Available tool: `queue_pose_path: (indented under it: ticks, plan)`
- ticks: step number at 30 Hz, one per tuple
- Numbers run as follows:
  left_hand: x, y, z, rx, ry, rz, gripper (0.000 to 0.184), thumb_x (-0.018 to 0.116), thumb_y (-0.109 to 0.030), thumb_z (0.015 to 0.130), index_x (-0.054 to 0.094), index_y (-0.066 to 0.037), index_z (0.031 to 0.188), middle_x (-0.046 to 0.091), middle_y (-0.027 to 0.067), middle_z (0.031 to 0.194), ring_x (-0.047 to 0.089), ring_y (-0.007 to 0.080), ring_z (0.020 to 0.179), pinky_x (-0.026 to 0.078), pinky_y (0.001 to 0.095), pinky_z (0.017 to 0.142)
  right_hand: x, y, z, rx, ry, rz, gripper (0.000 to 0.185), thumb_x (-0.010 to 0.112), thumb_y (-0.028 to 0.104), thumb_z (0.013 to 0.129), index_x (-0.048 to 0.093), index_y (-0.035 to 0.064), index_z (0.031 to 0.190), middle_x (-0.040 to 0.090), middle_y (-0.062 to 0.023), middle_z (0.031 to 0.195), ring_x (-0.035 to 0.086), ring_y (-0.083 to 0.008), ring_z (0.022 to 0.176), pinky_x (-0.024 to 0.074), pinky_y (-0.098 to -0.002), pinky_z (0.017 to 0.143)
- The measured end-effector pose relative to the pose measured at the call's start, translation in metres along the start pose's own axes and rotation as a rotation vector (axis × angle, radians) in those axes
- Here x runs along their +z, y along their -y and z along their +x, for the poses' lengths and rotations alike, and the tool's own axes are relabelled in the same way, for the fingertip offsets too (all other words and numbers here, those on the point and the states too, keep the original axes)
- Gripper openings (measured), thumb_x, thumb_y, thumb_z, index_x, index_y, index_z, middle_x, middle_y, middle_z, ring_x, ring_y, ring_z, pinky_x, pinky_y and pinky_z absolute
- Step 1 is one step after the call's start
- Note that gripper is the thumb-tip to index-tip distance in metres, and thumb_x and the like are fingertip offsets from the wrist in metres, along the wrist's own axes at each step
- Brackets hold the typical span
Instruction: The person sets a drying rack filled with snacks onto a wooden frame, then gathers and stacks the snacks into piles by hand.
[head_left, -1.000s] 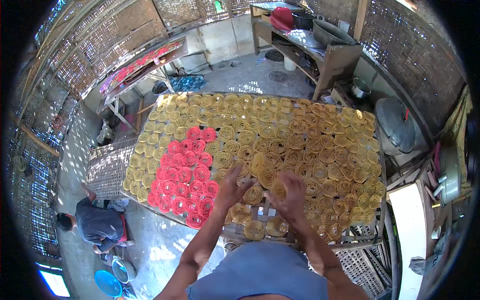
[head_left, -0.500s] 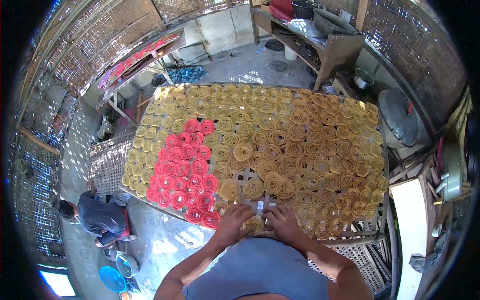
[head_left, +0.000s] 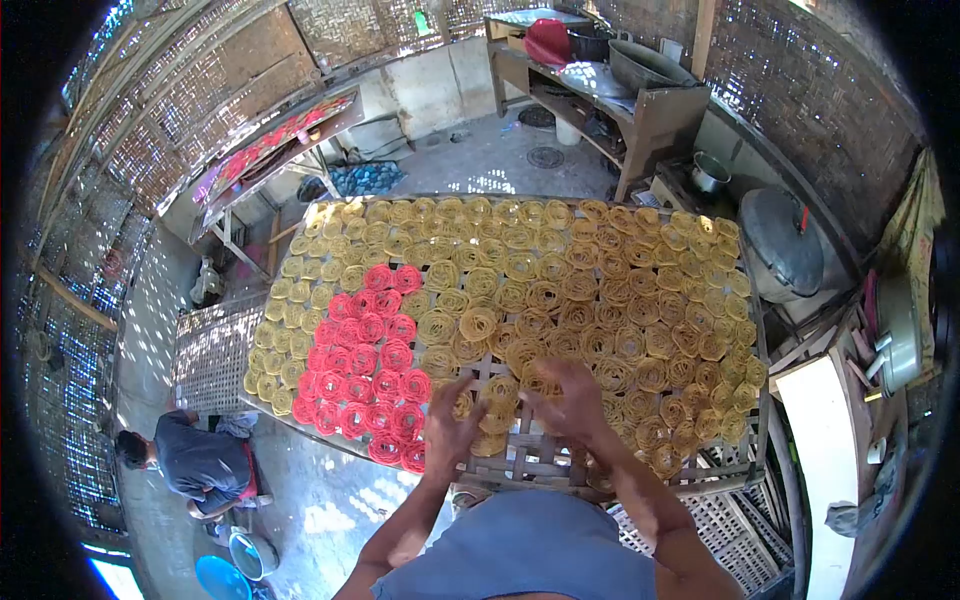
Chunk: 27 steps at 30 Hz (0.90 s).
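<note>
A woven rack point(head_left: 535, 455) bears many round yellow-brown noodle coils point(head_left: 610, 315) and a patch of pink coils point(head_left: 365, 358) on its left part. Near the front edge, my left hand point(head_left: 455, 425) has its fingers apart beside a yellow coil point(head_left: 498, 392). My right hand point(head_left: 565, 400) is over the coils to the right of it, fingers bent and blurred; whether it holds a coil I cannot make out. Between and below the hands, bare lattice shows.
At the lower left a person point(head_left: 205, 460) bends near a blue basin point(head_left: 222, 578). Behind stand a wooden bench point(head_left: 665, 120) with a large pan point(head_left: 645, 68), and a side table point(head_left: 335, 120) with red items. A lidded pot point(head_left: 780, 245) is at the right.
From the front edge, both hands have moved forward over the coils. Coils near the front have shifted, and more lattice shows there. The camera view has tilted slightly.
</note>
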<state>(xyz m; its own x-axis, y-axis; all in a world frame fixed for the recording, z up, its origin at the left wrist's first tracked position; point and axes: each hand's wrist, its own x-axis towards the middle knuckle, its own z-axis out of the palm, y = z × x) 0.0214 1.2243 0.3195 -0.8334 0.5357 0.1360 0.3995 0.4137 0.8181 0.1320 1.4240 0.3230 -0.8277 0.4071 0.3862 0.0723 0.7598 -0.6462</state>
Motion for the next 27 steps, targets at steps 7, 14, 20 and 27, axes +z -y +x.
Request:
queue_pose_path:
  ticks: [7, 14, 20, 27]
  plan:
    - [0.026, 0.042, 0.075, 0.241, 0.0, 0.412, 0.072, 0.07, -0.035, 0.087, 0.042, -0.001, 0.145, 0.042, 0.0234, 0.148, 0.034, 0.041, 0.141, 0.027, 0.0507, 0.116, 0.044, -0.031, 0.045, -0.383, 0.138, -0.375, 0.056, 0.072, 0.044, 0.081, 0.063, 0.0055, 0.12, 0.057, -0.0205, 0.119, 0.051, -0.0354, 0.119, 0.0416, -0.0518, 0.097]
    - [0.036, 0.051, 0.076, 0.318, -0.041, 0.431, 0.069, 0.075, -0.027, 0.081, 0.048, -0.007, 0.141, 0.045, 0.0206, 0.146, 0.038, 0.0403, 0.137, 0.031, 0.0494, 0.115, 0.026, -0.032, 0.05, -0.066, 0.289, -0.096, 0.047, 0.071, 0.044, 0.082, 0.065, 0.0071, 0.112, 0.058, -0.0165, 0.112, 0.054, -0.0364, 0.114, 0.0425, -0.0505, 0.097]
    - [0.025, 0.04, 0.093, 0.261, -0.052, 0.203, 0.064, 0.081, -0.012, 0.067, 0.058, -0.008, 0.127, 0.057, 0.0164, 0.121, 0.05, 0.0378, 0.117, 0.042, 0.0484, 0.102, 0.048, -0.046, 0.077, -0.234, 0.03, -0.294, 0.05, 0.068, 0.046, 0.085, 0.064, 0.0076, 0.116, 0.059, -0.0158, 0.113, 0.053, -0.0352, 0.114, 0.0434, -0.0499, 0.094]
    - [0.029, 0.048, 0.106, 0.185, -0.127, 0.192, 0.052, 0.075, -0.006, 0.068, 0.06, -0.009, 0.118, 0.06, 0.0119, 0.107, 0.056, 0.033, 0.105, 0.044, 0.0447, 0.096, 0.072, -0.067, 0.107, -0.153, 0.092, -0.474, 0.046, 0.064, 0.045, 0.088, 0.065, 0.0043, 0.111, 0.062, -0.0186, 0.111, 0.053, -0.035, 0.114, 0.0413, -0.051, 0.097]
